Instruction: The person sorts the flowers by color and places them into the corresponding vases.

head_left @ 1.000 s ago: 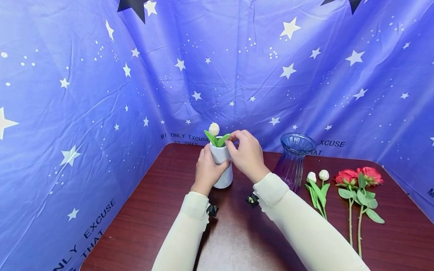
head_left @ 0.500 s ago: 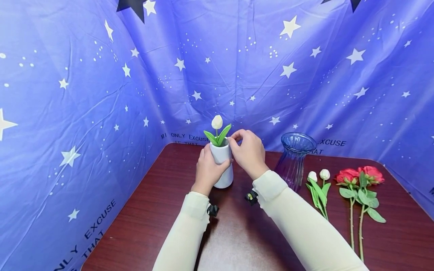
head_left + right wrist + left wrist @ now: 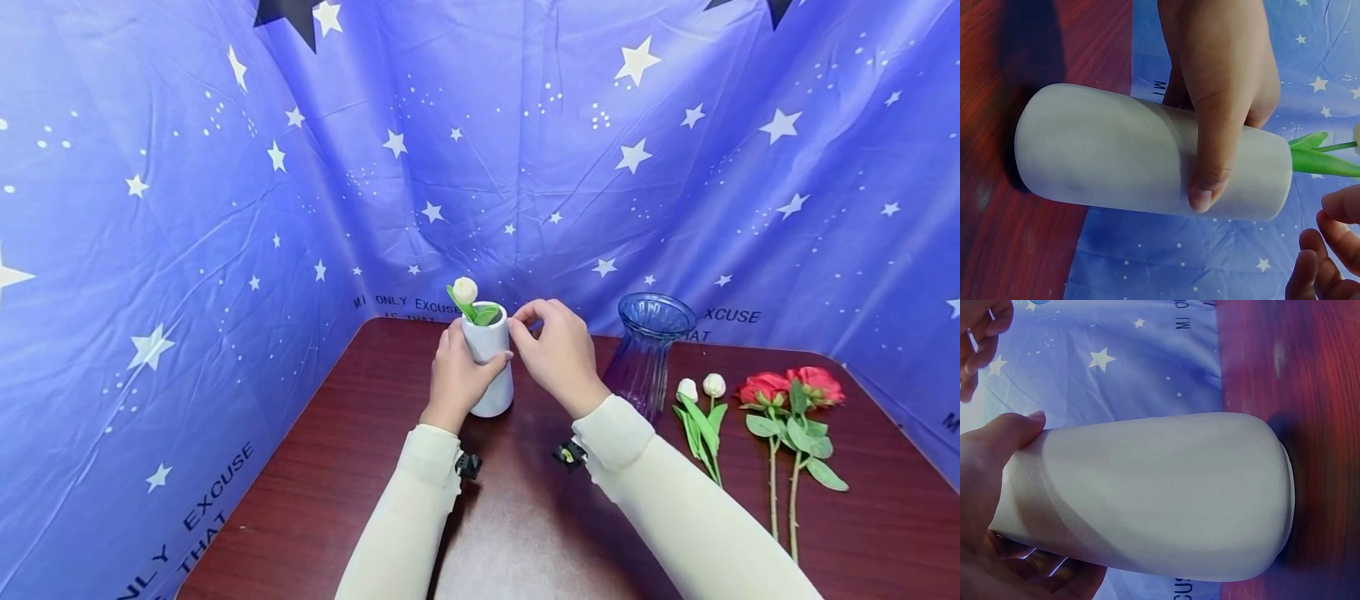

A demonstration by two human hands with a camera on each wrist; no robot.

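Observation:
My left hand grips a white vase around its upper part, thumb on the near side; the vase stands upright on the table. A white tulip with green leaves stands in the vase and leans left over the rim. Just right of the rim is my right hand, its fingers loosely bent with nothing held between them. In the right wrist view its fingers show apart from the vase and leaves. The lower stem is hidden inside the vase.
A blue-purple glass vase stands beyond my right sleeve. Two white tulips lie to its right, then two red roses with long stems. Blue starry cloth hangs behind and beside the dark red table.
The tulip stood taller and upright half a second ago; now it sits lower and leans left. My right hand has come off the leaf and shifted slightly right. The left hand keeps its grip.

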